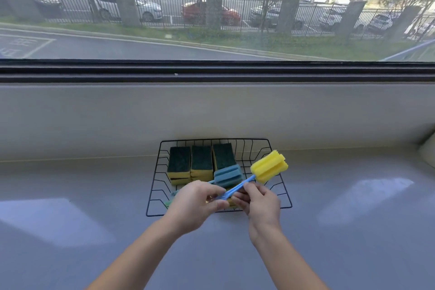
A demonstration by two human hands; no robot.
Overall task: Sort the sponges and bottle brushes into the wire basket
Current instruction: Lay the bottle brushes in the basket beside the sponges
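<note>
A black wire basket [155, 176] stands on the grey counter against the wall. Several yellow sponges with dark green scouring tops [202, 160] sit side by side in its back half. A bottle brush with a blue foam head [227, 175] lies in the basket in front of them. Over the basket's front, both hands hold a bottle brush with a yellow foam head [269, 167] by its blue handle. My left hand [195, 205] grips the handle's end; my right hand [259, 202] pinches the handle further up. The yellow head points up and to the right.
The grey counter [82, 219] spreads wide to the left and right of the basket. A pale wall and a window sill [211, 110] rise right behind the basket. A pale object [429, 150] sits at the far right edge.
</note>
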